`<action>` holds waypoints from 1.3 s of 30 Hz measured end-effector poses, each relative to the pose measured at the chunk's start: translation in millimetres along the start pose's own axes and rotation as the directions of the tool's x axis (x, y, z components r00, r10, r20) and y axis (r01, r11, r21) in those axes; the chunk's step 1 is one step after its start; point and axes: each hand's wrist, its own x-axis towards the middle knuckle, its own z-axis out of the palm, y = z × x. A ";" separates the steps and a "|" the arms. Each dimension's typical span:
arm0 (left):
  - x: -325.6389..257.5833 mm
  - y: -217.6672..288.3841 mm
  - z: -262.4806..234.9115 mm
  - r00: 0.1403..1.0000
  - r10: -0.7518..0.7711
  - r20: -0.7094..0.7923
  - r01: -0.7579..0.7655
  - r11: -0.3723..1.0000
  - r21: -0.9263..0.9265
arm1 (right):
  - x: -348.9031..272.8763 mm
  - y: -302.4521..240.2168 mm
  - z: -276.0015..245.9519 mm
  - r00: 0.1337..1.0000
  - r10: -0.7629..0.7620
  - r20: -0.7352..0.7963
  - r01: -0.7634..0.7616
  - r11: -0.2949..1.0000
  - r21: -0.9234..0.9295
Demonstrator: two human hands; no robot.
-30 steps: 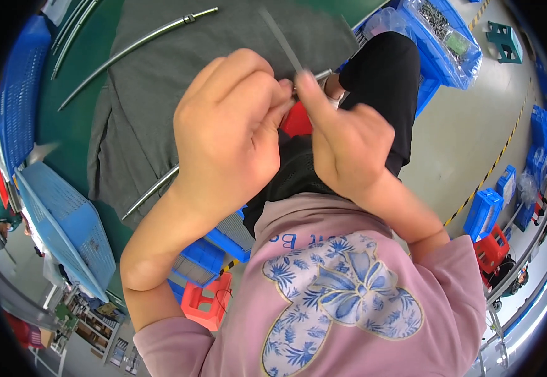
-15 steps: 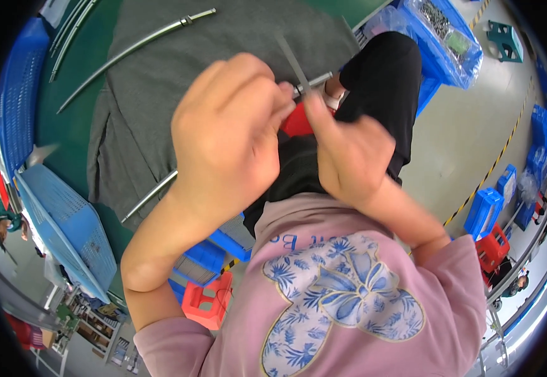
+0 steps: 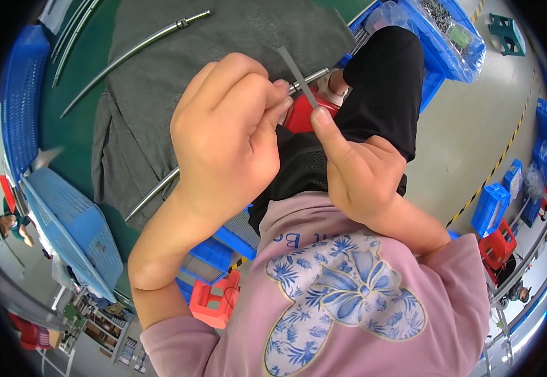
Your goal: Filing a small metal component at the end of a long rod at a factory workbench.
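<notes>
I've got the thin grey strip [image 3: 298,76] pinched by the right hand [image 3: 355,169], thumb up, strip slanting up-left, far end free. Left hand [image 3: 226,135] curled tight on the curved metal rod [image 3: 308,78] end, rod running down-left over the grey cloth [image 3: 236,38] on the worktop. Strip crosses rod tip, touching.

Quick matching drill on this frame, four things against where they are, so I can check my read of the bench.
Things:
1. thin flat grey strip
2. curved metal rod with a collar
3. grey cloth
4. clear bag of small parts

Places:
A. spread on the green table
B. in a blue bin at upper right
C. pinched between the left hand and right hand
D. lying across the cloth's upper left

Pairs: 1-C, 2-D, 3-A, 4-B
</notes>
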 end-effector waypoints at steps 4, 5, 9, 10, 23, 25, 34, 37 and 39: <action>2.8 -0.2 -4.0 0.999 0.015 0.028 -0.015 1.000 0.009 | 22.8 12.7 27.4 0.984 -0.097 -0.150 0.099 0.995 0.009; 1.1 1.0 -4.8 1.000 -0.001 0.031 0.001 1.000 0.000 | 15.4 17.1 34.9 0.962 -0.148 -0.230 0.153 0.988 0.004; 5.0 -2.4 -0.5 1.000 0.000 0.025 0.000 1.000 -0.008 | -5.7 25.2 35.4 0.968 -0.143 -0.208 0.147 0.989 0.003; 4.1 -0.3 -2.9 0.999 0.011 0.040 -0.011 1.000 0.004 | 9.0 24.2 39.3 0.947 -0.172 -0.272 0.175 0.984 -0.013; -1.7 0.3 -6.0 0.999 0.024 0.032 -0.025 0.999 0.047 | -61.2 35.7 1.3 0.971 -0.234 -0.050 0.239 0.958 0.159; -0.6 0.5 -5.7 0.999 0.045 0.026 -0.047 0.996 0.073 | -61.4 32.7 -1.3 0.973 -0.226 -0.036 0.229 0.954 0.195; -1.0 0.9 -7.6 0.997 0.055 0.049 -0.060 0.994 0.093 | -51.2 36.5 0.6 0.985 -0.159 -0.064 0.168 0.963 0.209; -1.8 2.0 -8.5 0.998 0.030 0.057 -0.035 0.996 0.083 | -50.1 36.2 2.2 0.987 -0.140 -0.082 0.155 0.964 0.215; -2.0 2.2 -8.8 0.998 0.033 0.057 -0.038 0.996 0.086 | -50.2 36.2 2.1 0.987 -0.133 -0.086 0.149 0.964 0.219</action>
